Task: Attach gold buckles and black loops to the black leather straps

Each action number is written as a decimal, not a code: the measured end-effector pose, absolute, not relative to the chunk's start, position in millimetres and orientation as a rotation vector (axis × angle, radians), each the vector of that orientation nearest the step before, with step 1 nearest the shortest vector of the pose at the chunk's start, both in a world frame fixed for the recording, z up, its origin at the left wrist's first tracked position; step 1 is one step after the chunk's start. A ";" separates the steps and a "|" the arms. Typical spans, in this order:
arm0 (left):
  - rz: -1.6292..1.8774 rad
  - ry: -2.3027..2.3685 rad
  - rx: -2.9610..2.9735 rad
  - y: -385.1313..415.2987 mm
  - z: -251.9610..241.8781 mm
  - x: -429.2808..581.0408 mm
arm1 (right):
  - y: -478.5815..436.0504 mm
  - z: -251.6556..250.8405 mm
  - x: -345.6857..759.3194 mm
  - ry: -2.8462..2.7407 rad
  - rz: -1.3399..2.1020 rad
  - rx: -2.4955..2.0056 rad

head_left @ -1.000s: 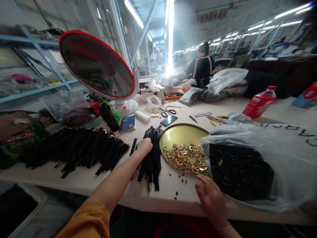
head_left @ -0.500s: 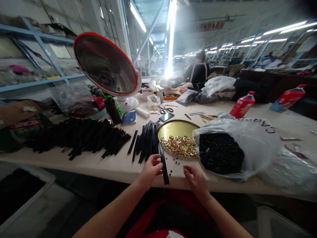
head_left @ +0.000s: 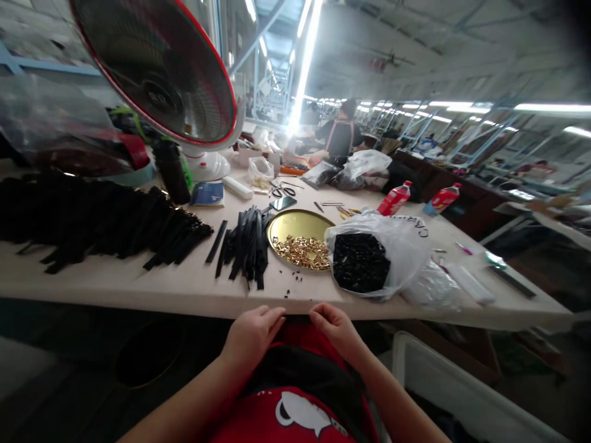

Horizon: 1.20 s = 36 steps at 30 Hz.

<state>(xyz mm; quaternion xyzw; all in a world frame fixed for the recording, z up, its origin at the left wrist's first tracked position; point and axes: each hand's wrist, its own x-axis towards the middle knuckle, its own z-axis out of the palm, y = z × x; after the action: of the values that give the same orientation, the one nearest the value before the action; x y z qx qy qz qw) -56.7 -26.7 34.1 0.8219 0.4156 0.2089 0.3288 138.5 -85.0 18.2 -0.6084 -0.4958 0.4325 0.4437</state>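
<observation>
My left hand (head_left: pixel 253 332) is at the table's front edge, thumb and fingers pressed together; what lies in them, if anything, is hidden. Level with it, a short gap to the right, my right hand (head_left: pixel 338 332) is closed with curled fingers, and I cannot see what it holds. Beyond the left hand lies a bundle of black strips (head_left: pixel 249 243). A round gold tray (head_left: pixel 302 223) holds a heap of small gold metal fittings (head_left: pixel 305 252). Several tiny black pieces (head_left: pixel 288 291) are scattered before it. Right of the tray, a clear plastic bag (head_left: pixel 406 252) contains many small black pieces (head_left: pixel 360 261).
A large heap of black strips (head_left: pixel 106 221) covers the left of the table. Behind it stands a red-rimmed heater (head_left: pixel 161 74). Scissors (head_left: pixel 282 189), a phone (head_left: pixel 282 203) and two red-labelled bottles (head_left: pixel 395 199) lie or stand farther back. A person (head_left: pixel 340 136) is at the far end.
Both hands have drawn back to the table edge and closer together. The black strip held by my left hand is no longer visible. The view has turned right.
</observation>
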 end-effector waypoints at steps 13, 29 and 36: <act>0.164 0.825 1.150 8.2 35.9 -13.8 | -30.3 9.3 252.8 -1.411 0.526 -1.838; 0.152 0.752 0.467 65.7 44.4 73.1 | 53.9 0.4 349.3 -1.974 -0.112 -2.632; 0.131 0.684 0.459 64.0 39.9 84.5 | 58.6 9.1 345.6 -2.092 -0.068 -2.595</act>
<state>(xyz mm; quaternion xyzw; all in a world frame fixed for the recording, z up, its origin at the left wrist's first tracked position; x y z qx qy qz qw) 84.5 64.0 39.9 0.2228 0.3323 0.0636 0.9142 345.6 58.6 9.1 -0.7747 -0.6247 -0.0202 -0.0960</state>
